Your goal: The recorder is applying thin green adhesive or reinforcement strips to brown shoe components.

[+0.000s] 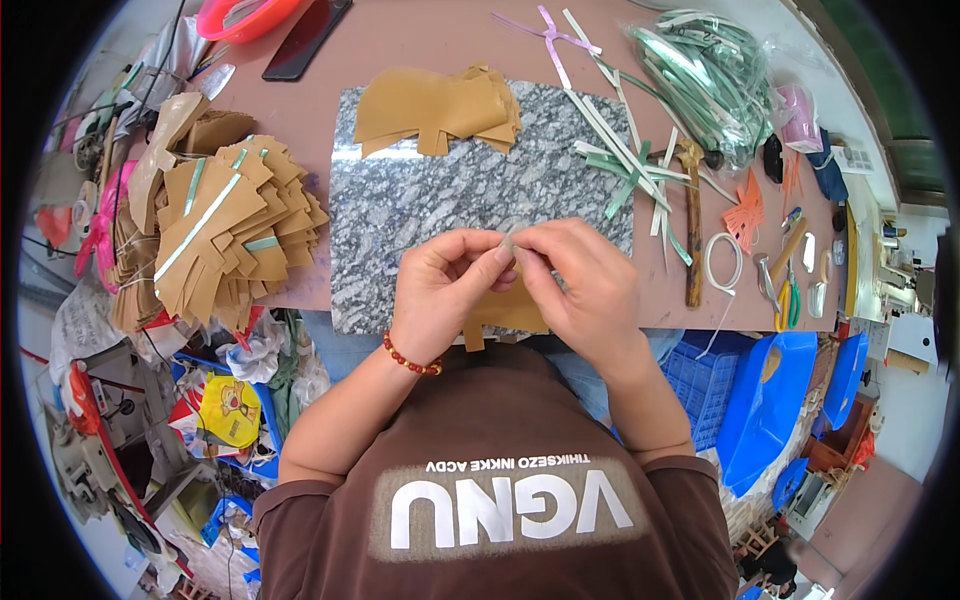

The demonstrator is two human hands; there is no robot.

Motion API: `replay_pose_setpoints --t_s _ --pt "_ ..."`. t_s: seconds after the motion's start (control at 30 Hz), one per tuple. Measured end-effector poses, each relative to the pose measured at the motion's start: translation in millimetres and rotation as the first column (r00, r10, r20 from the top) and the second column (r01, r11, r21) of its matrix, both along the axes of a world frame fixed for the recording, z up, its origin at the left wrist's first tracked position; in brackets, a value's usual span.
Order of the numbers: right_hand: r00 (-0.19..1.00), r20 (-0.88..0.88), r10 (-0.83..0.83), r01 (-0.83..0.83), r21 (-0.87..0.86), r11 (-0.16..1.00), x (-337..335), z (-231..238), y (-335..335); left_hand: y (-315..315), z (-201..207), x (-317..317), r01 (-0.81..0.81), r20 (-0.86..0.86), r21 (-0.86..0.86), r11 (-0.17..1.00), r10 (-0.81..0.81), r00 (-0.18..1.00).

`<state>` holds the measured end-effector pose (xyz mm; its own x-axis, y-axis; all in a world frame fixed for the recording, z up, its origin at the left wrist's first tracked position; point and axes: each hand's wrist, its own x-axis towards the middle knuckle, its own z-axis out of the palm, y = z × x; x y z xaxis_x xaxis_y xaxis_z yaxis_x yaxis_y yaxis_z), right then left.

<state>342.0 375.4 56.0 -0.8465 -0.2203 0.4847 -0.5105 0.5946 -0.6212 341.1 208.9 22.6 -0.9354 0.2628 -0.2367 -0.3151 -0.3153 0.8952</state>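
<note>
Close together over the grey speckled stone slab [400,215], my left hand [455,280] and my right hand [580,280] meet at the fingertips. Both pinch at the same spot, where a tiny greyish bit shows between them; its kind is too small to tell. A red bead bracelet [410,366] circles my left wrist. Beneath the hands, a tan leather-like cut piece [505,312] lies at the slab's near edge, partly covered by my fingers. Several matching tan pieces [430,105] are stacked at the slab's far edge.
At left stands a large pile of tan pieces [225,230] with green and white strips. To the right lie loose strips [610,140], a hammer [692,220], a white coil [722,262] and scissors [790,300]. A bag of green strips [705,85] and a phone [307,38] sit farther back.
</note>
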Motion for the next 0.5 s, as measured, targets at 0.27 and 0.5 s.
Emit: replay_pose_setpoints --t_s 0.27,0.5 --pt "1.000 0.000 -0.001 0.001 0.259 0.966 15.9 0.3 -5.7 -6.3 0.6 19.6 -0.028 -0.109 -0.162 0.986 0.011 0.994" --pt "0.988 -0.040 0.152 -0.122 0.422 0.899 16.9 9.1 -8.2 -15.1 12.1 25.9 -0.257 -0.586 -0.629 0.734 -0.230 0.777"
